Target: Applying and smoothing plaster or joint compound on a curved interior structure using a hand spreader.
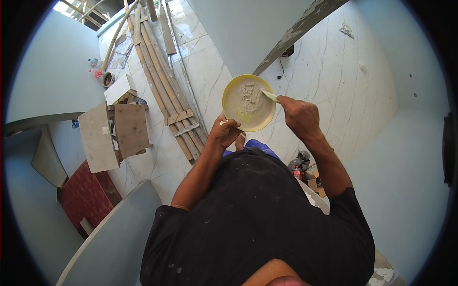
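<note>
A yellow bowl [229,123] is held out in front of my body, with a pale, creamy paste [244,101] spread and ridged inside it. My left hand [225,131] grips the near left rim, thumb on top and fingers beneath; a pale smear marks this hand. In my right hand [301,117] is a putty knife [270,96] with a light green handle. Its blade end dips into the paste at the bowl's right side. The fingers of my right hand are closed around the handle.
Long wooden poles nailed together like a ladder [164,90] lie on the marble-patterned floor to the left. Beside them stand a wooden trestle [129,131] and a white box [120,89]. Pale blue walls [405,157] rise on both sides. Bags and a bottle [297,172] sit at the right.
</note>
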`<state>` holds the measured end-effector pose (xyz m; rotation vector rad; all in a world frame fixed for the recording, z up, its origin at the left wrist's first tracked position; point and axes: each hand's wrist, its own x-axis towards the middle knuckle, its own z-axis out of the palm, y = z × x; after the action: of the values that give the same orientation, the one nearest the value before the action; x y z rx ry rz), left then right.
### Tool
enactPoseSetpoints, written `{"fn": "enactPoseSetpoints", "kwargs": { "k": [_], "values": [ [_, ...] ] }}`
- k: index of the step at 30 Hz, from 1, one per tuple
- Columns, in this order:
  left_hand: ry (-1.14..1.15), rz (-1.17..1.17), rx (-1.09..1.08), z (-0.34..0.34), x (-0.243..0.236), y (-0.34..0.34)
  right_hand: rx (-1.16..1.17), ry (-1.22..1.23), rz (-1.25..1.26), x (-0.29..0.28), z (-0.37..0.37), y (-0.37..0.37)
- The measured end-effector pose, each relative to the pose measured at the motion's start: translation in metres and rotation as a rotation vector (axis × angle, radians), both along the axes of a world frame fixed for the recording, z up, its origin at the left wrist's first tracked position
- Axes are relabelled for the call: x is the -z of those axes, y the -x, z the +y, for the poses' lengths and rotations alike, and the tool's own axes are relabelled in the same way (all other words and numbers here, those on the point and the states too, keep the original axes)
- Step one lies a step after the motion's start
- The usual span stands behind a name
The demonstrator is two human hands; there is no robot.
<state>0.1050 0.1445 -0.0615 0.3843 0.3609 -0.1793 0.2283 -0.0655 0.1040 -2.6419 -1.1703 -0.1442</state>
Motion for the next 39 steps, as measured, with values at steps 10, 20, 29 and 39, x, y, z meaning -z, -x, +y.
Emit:
{"fn": "enactPoseSetpoints", "kwargs": {
  "k": [10,20,29,39],
  "values": [
    [0.019,-0.024,-0.096,-0.012,0.0,-0.001,-0.021,0.124,-0.007,0.006,0.012,0.019],
    [0.022,-0.03,-0.179,-0.022,0.0,-0.005,0.073,0.177,0.141,0.012,0.023,0.016],
    [0.018,0.045,-0.197,-0.024,0.001,-0.005,0.174,0.107,0.127,0.016,0.038,-0.006],
    [-0.004,0.023,-0.192,-0.022,0.002,-0.001,0.103,0.064,0.126,0.019,0.039,0.002]
  ]
}}
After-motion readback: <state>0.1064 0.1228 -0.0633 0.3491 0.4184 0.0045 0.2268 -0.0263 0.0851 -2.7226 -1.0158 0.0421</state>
